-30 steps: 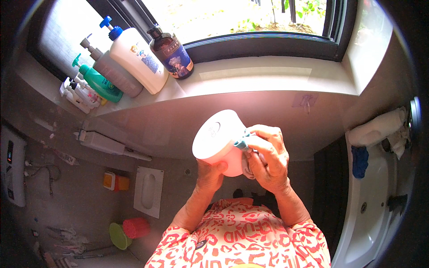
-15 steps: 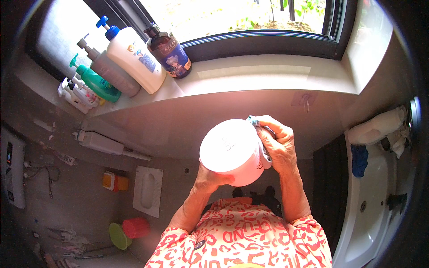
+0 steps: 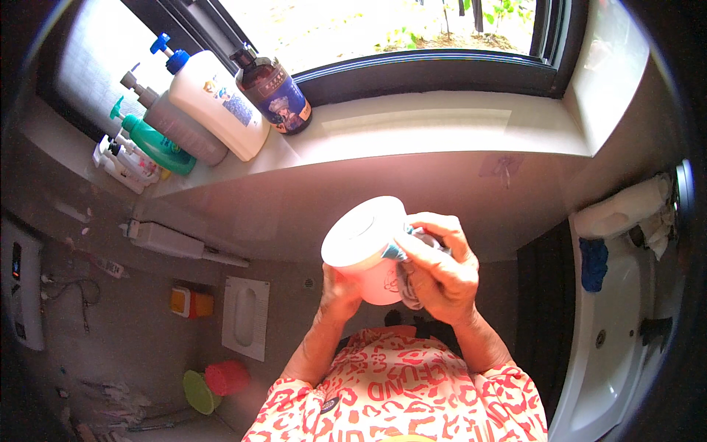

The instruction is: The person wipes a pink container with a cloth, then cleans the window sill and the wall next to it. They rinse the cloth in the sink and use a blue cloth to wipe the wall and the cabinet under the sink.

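Observation:
I hold a round pink tub (image 3: 361, 269) in front of my body, its pale flat end tilted up and to the left. My left hand (image 3: 339, 296) is closed around its left lower side, the fingers partly hidden behind it. A crumpled grey and teal cloth (image 3: 410, 291) is bunched in my right hand (image 3: 448, 280), which presses it against the tub's right side. A small dark printed figure shows on the side wall beside the cloth.
Several pump bottles (image 3: 217, 103) stand on the window sill (image 3: 412, 121) at the upper left. A white washbasin (image 3: 607, 368) with a blue cloth (image 3: 593, 265) on its edge is at the right. A squat toilet (image 3: 245, 317), a red basket (image 3: 227, 377) and a green basin (image 3: 199, 392) lie low left.
The tub has tilted further left, showing more of its side. My right hand has moved the cloth from the upper rim down and inward along the side wall.

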Tool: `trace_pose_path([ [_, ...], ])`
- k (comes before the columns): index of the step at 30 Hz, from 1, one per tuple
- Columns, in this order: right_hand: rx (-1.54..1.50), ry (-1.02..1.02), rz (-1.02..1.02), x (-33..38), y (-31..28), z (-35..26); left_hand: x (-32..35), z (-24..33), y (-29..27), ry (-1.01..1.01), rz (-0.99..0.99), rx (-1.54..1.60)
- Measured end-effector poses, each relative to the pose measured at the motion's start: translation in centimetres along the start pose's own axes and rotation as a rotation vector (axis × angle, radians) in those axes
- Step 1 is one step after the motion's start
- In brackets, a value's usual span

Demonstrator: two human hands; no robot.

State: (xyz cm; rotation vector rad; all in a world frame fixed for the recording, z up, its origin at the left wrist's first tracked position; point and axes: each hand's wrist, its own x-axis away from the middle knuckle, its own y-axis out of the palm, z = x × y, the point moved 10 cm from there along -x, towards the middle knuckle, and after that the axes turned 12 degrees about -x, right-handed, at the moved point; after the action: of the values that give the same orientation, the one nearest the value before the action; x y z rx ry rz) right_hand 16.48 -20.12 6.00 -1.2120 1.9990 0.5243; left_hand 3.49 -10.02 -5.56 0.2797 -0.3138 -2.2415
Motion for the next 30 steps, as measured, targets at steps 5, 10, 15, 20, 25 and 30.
trace_pose_path([
  [5, -0.017, -0.004, 0.014, -0.1, 0.6, -0.4, -0.1, -0.4, -1.4, -0.005, 0.079, -0.22],
  [10, -0.234, 0.106, 0.069, -0.7, -0.1, 2.4, -0.1, -0.1, -1.0, 0.072, 0.023, -0.097],
  [15, -0.486, 0.362, 0.159, -0.6, -0.3, 6.6, 0.4, -3.0, -2.8, 0.063, -0.015, -0.17],
  [20, -0.75, 0.582, 0.193, 0.9, 0.4, 10.3, -0.6, -1.3, -0.5, 0.048, -0.044, -0.2],
  [25, -0.68, 0.442, 0.297, 0.7, -1.0, 10.2, -1.4, 0.9, 0.4, 0.003, 0.143, -0.086],
  [30, -0.177, 0.216, 0.28, 0.4, -1.6, 6.5, -0.7, 1.4, 0.3, 0.085, 0.195, -0.21],
])
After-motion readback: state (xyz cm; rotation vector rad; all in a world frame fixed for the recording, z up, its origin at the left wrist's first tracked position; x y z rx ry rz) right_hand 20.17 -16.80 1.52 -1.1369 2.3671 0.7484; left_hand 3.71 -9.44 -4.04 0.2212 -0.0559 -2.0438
